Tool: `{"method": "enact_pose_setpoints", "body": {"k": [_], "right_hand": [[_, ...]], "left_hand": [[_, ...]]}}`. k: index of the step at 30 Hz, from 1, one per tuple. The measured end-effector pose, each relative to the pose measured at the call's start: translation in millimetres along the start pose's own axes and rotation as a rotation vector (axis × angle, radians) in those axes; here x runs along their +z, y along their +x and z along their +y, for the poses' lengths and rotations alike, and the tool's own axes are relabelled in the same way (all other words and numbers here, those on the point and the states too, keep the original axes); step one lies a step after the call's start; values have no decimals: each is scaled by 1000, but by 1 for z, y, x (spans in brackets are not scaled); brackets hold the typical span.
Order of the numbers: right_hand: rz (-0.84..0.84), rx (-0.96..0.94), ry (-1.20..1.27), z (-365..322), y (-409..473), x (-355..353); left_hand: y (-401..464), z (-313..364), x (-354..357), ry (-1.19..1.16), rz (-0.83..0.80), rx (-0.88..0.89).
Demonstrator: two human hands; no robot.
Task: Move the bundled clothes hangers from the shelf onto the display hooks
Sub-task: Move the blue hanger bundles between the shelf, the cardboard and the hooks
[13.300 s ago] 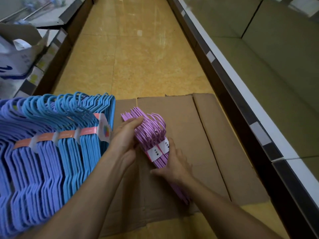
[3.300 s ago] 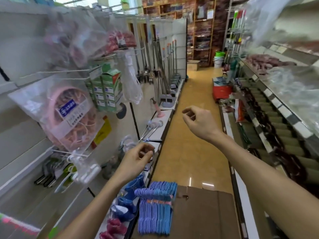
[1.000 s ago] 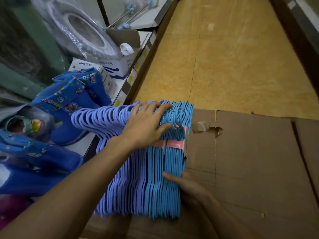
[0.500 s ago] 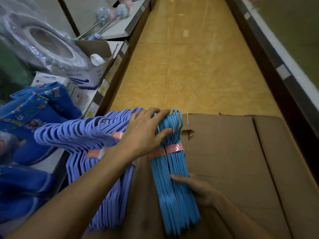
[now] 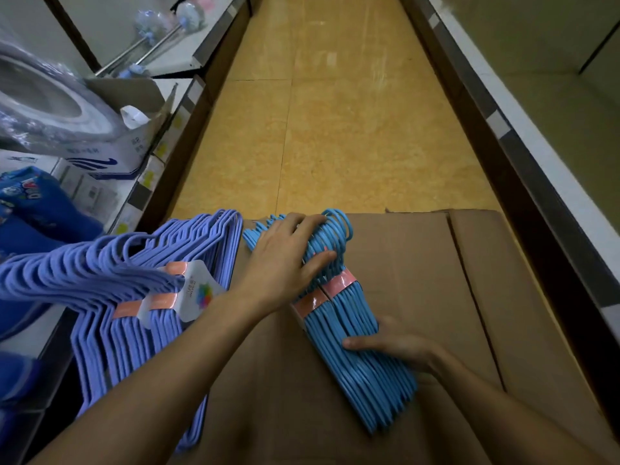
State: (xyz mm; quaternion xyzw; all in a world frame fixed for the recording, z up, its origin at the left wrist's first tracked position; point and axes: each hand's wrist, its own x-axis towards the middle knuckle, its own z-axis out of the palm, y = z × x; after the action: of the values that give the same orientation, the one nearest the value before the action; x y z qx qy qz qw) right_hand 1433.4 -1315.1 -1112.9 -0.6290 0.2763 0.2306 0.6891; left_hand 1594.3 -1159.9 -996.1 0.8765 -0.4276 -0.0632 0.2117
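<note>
Currently: pick-up step. Blue hanger bundle (image 5: 349, 333) lies on the cardboard box (image 5: 419, 280), at 3 o'clock of the purple bundles (image 5: 117, 297). Left hand (image 5: 288, 260) presses flat on its hook ends; right hand (image 5: 392, 347) grips its lower end, fingers seemingly underneath. Next: lift level, carry to display hooks.

one head-worn camera looks forward and down, close above a cardboard box (image 5: 419, 280).
</note>
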Motion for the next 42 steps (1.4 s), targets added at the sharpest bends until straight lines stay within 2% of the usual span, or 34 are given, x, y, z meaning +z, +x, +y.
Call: {"method": "enact_pose_setpoints", "body": {"k": [4, 8, 11, 14, 17, 23, 27, 31, 36, 42], "right_hand": [[14, -103, -131, -9, -5, 4], [272, -201, -262, -7, -5, 23], [492, -111, -455, 4, 2, 48], [608, 45, -630, 2, 3, 73], [727, 120, -717, -5, 9, 89], [1020, 34, -794, 13, 28, 105], [987, 58, -817, 12, 27, 103], [937, 89, -822, 7, 21, 99], [884, 83, -802, -3, 11, 76], [820, 21, -726, -25, -1, 50]], "left_hand": [[1, 4, 2, 3, 11, 3], [5, 7, 6, 7, 43, 8], [8, 10, 10, 10, 67, 16], [10, 12, 14, 9, 70, 7], [8, 11, 16, -14, 95, 14], [8, 11, 17, -23, 112, 16], [11, 10, 15, -95, 77, 2], [-1, 4, 9, -388, 117, -38], [-45, -20, 21, -584, 266, -219], [-34, -48, 27, -767, 351, -510]]}}
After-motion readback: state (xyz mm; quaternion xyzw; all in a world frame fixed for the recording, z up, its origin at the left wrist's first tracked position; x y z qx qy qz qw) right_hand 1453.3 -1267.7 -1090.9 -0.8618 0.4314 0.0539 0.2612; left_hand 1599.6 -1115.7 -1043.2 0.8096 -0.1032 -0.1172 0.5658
